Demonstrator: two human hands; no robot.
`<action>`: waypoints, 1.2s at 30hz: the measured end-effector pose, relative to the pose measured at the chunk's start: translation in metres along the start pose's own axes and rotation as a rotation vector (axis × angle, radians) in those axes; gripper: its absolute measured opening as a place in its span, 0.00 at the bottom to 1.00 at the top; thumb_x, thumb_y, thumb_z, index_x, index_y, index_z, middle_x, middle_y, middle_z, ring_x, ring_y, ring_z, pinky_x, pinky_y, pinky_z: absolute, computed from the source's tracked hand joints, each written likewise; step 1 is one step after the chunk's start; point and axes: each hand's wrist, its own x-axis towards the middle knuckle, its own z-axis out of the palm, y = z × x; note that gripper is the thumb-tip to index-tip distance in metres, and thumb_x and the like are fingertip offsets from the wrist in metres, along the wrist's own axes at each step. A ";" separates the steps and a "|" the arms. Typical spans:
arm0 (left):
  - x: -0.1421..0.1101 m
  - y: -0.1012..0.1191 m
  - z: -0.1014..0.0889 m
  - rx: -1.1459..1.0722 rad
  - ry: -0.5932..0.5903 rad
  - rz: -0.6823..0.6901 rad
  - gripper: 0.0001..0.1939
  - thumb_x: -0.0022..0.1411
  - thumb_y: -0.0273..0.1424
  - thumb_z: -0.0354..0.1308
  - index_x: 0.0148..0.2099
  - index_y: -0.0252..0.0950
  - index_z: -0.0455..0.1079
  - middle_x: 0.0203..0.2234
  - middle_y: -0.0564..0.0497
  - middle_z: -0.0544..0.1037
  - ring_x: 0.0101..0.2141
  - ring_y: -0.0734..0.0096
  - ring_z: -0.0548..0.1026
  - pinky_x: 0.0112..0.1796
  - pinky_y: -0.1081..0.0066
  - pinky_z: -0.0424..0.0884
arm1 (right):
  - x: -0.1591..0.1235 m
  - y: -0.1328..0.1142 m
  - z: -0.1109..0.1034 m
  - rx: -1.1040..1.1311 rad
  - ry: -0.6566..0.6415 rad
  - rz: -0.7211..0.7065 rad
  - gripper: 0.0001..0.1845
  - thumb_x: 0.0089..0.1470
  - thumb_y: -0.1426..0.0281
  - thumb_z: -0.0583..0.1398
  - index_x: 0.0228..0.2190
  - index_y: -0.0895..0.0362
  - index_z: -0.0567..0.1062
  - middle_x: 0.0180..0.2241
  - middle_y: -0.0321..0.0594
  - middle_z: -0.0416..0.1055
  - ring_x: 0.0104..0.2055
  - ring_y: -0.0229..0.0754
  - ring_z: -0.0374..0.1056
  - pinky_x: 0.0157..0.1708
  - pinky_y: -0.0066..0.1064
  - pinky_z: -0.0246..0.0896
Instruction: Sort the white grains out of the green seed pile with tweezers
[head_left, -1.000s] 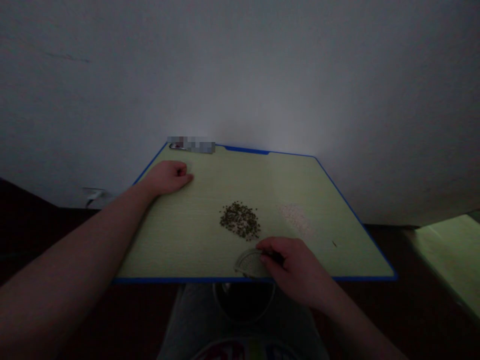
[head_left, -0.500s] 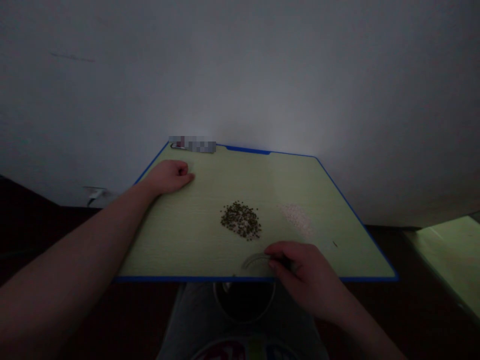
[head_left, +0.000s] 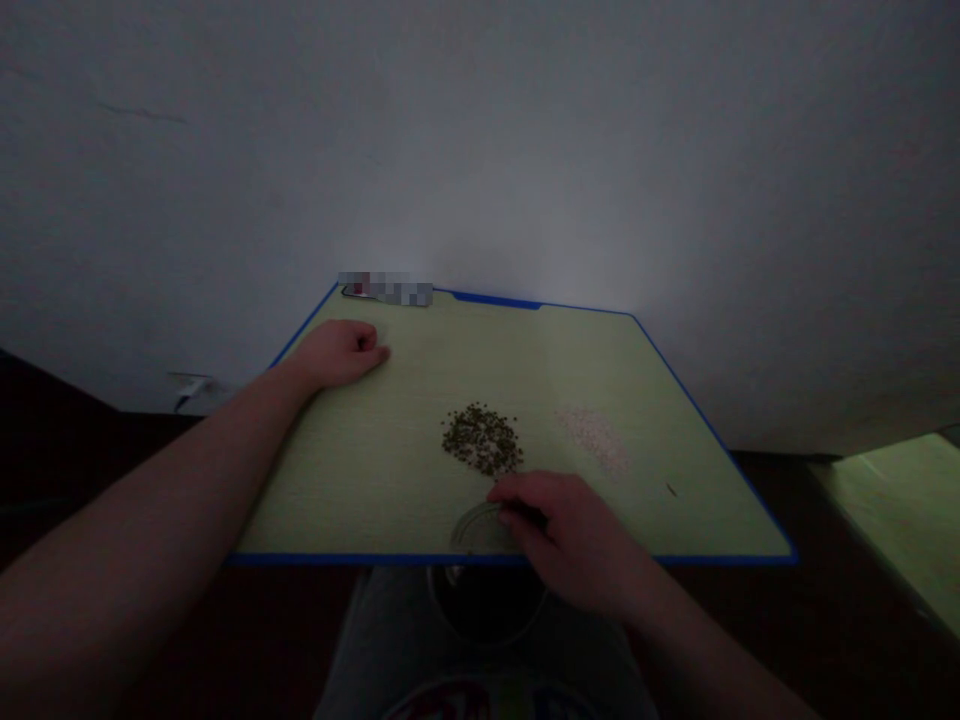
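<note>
A pale green desk [head_left: 390,470] with a blue rim fills the middle of the view. A heap of small dark green beans [head_left: 481,440] lies at its centre, and a patch of white grains [head_left: 594,436] lies to the right of it. My right hand [head_left: 561,528] is closed at the near edge, fingers pinched on the rim of a clear round lid or dish [head_left: 476,527] just below the beans. My left hand [head_left: 337,353] rests as a loose fist on the far left of the desk, touching nothing else.
A dark round container [head_left: 487,605] sits on my lap just under the desk's near edge. A single stray bean [head_left: 670,489] lies at the right. A second green desk [head_left: 896,510] shows at the far right. A plain wall stands behind.
My right hand has slid left along the near edge with the clear lid, after drifting right half a second ago. The left hand has stayed put.
</note>
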 end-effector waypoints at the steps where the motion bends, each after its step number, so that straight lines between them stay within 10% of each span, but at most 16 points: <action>1: 0.000 0.000 0.000 -0.003 -0.001 -0.001 0.17 0.53 0.46 0.50 0.24 0.39 0.59 0.16 0.54 0.63 0.22 0.71 0.62 0.26 0.68 0.53 | -0.001 0.001 -0.001 -0.002 0.002 0.001 0.12 0.56 0.76 0.57 0.39 0.54 0.77 0.37 0.37 0.78 0.38 0.40 0.72 0.39 0.31 0.63; 19: 0.000 -0.005 0.003 0.004 0.006 0.007 0.17 0.53 0.47 0.49 0.26 0.39 0.64 0.17 0.53 0.64 0.23 0.69 0.62 0.28 0.68 0.54 | -0.019 0.005 -0.013 -0.012 0.015 -0.042 0.11 0.59 0.75 0.56 0.39 0.53 0.77 0.35 0.37 0.78 0.38 0.40 0.72 0.39 0.32 0.65; 36: -0.001 -0.004 0.002 -0.025 0.023 0.020 0.16 0.52 0.46 0.51 0.22 0.39 0.59 0.15 0.54 0.62 0.21 0.72 0.60 0.25 0.69 0.52 | -0.064 0.038 -0.027 -0.259 0.375 0.027 0.10 0.60 0.68 0.55 0.39 0.52 0.76 0.34 0.40 0.79 0.34 0.44 0.75 0.34 0.35 0.71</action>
